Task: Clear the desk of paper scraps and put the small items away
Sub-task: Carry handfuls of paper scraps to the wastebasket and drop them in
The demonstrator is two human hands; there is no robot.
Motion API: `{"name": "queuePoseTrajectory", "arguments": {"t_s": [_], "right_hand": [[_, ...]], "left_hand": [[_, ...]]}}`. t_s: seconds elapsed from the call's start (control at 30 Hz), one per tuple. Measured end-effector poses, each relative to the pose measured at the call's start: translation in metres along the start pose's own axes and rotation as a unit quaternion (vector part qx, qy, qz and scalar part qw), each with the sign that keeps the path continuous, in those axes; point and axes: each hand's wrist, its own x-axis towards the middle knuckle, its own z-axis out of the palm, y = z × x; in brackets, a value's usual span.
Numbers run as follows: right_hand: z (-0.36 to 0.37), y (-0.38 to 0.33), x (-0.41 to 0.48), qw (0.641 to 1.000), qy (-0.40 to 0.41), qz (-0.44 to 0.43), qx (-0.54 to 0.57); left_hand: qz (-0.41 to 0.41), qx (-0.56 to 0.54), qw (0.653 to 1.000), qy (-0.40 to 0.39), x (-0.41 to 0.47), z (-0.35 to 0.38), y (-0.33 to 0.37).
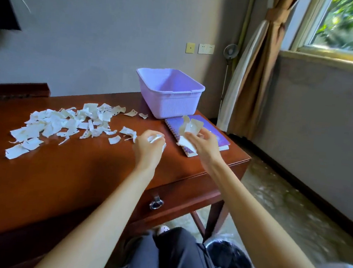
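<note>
Several torn white paper scraps (65, 124) lie spread over the left and middle of the reddish wooden desk (82, 179). My left hand (149, 146) hovers just above the desk at the right end of the pile, its fingers curled round a few white scraps. My right hand (202, 144) is raised over a purple spiral notebook (216, 135) and grips a bunch of larger scraps (190, 127) that stick up from its fingers. A lilac plastic basket (170, 92) stands behind the notebook at the desk's back right; nothing shows inside it.
A dark waste bin (232, 265) with white scraps inside stands on the floor at my right knee. The desk has a drawer with a metal ring pull (156, 203). A curtain (255, 76) and window are at the right, past the desk's edge.
</note>
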Motion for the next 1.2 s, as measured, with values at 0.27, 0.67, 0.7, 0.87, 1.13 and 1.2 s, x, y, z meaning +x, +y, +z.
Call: {"name": "queuePoseTrajectory", "arguments": {"t_s": [0.27, 0.67, 0.7, 0.87, 1.13, 1.2], "right_hand": [[-0.093, 0.036, -0.055, 0.998, 0.057, 0.014, -0.019], [-0.215, 0.183, -0.135, 0.958, 0.148, 0.234, -0.074], [-0.220, 0.199, -0.136, 0.951, 0.152, 0.257, -0.080], [-0.231, 0.268, -0.133, 0.915, 0.144, 0.359, -0.113], [-0.229, 0.352, -0.111, 0.839, 0.098, 0.514, -0.148], [-0.228, 0.361, -0.105, 0.824, 0.101, 0.538, -0.146]], "left_hand": [[-0.013, 0.013, 0.994, -0.110, -0.075, 0.070, -0.025], [-0.189, 0.141, 0.944, -0.230, -0.157, 0.170, -0.157], [-0.203, 0.165, 0.937, -0.231, -0.160, 0.176, -0.169], [-0.261, 0.290, 0.888, -0.242, -0.162, 0.202, -0.222], [-0.421, 0.294, 0.818, -0.257, -0.148, 0.232, -0.291], [-0.447, 0.285, 0.811, -0.248, -0.146, 0.238, -0.296]]}}
